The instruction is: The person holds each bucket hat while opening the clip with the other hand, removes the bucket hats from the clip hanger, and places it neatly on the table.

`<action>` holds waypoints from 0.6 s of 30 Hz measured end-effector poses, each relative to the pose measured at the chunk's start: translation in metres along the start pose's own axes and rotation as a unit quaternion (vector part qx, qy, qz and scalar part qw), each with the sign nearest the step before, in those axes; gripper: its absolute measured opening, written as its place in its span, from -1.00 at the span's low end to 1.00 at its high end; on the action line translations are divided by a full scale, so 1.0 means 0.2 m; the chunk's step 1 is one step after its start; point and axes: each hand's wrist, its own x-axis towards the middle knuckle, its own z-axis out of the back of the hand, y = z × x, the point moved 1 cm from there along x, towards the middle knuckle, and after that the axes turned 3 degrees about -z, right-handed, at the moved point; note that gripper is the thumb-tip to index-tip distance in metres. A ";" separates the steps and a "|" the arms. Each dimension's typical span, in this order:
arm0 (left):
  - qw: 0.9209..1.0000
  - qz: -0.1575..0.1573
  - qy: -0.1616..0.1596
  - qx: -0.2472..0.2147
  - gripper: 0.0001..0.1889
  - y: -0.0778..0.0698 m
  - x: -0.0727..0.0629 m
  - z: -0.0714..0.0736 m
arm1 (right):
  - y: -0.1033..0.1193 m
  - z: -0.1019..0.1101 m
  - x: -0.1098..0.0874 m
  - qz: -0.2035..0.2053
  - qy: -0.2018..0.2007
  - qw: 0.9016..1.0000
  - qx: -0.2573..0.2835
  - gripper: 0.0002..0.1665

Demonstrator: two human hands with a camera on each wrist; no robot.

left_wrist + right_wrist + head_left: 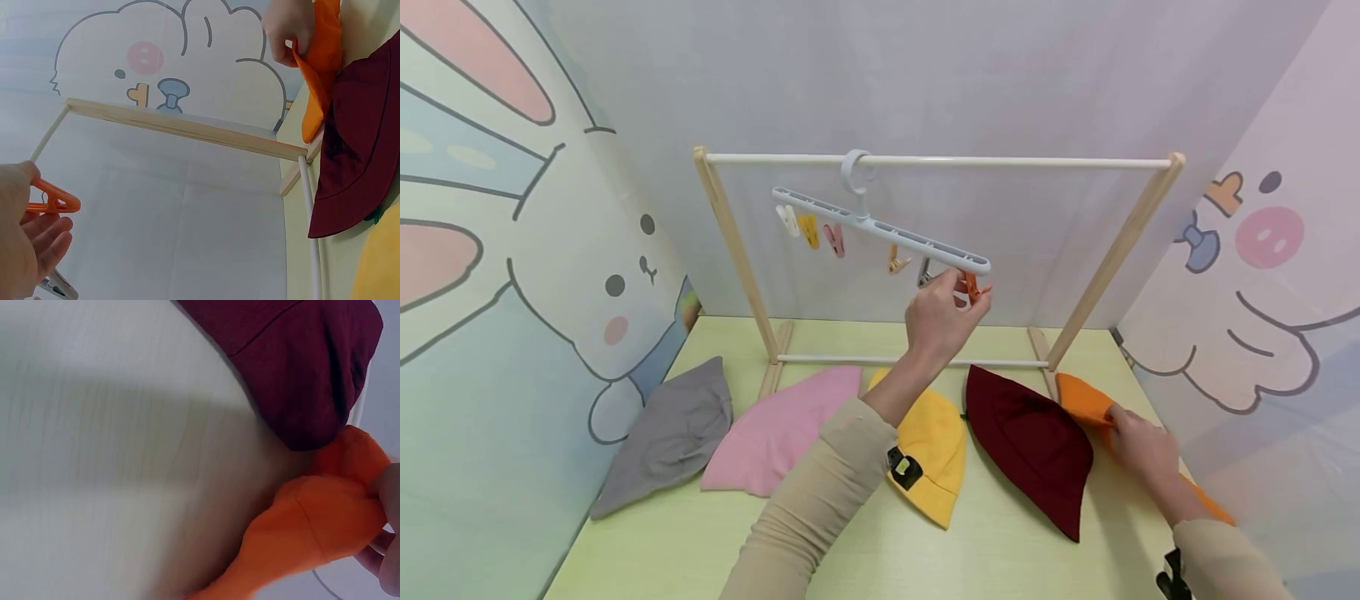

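My left hand [942,315] pinches an orange clothespin [59,199] at the right end of a pale grey hanger [895,233]. The hanger hangs tilted from the white rod, its right end lower. Along it dangle white, yellow [808,231], pink [834,240], light orange and grey clothespins. On the right, my right hand [1144,450] grips the edge of an orange bucket hat [300,525], whose fabric bunches at the fingers. Part of that hat is hidden behind the hand. Beside it lies a dark red bucket hat [1030,442].
A wooden rack [1112,258] with a white top rod [1000,162] stands at the back of the table [992,567]. Yellow [936,425], pink [782,433] and grey [673,429] bucket hats lie leftward in a row. Cartoon-printed walls flank both sides.
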 end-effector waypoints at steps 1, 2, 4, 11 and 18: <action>1.000 0.000 -0.001 -0.001 -0.78 0.00 0.00 0.00 | -0.01 -0.01 -0.01 -0.010 0.016 1.000 -0.001 -0.89; 1.000 -0.001 -0.002 -0.001 -0.78 0.00 0.00 0.00 | -0.01 -0.01 -0.02 -0.017 0.031 0.999 -0.002 -0.88; 1.000 -0.002 -0.002 0.000 -0.78 0.00 0.00 0.00 | -0.03 -0.02 -0.03 -0.027 0.051 0.998 0.000 -0.86; 1.000 -0.001 -0.004 0.003 -0.79 0.00 0.00 0.00 | -0.06 -0.04 -0.06 -0.038 0.057 0.998 -0.009 -0.83; 1.000 0.005 0.002 0.006 -0.78 0.00 0.00 0.01 | -0.07 -0.06 -0.07 -0.057 0.116 0.992 -0.007 -0.83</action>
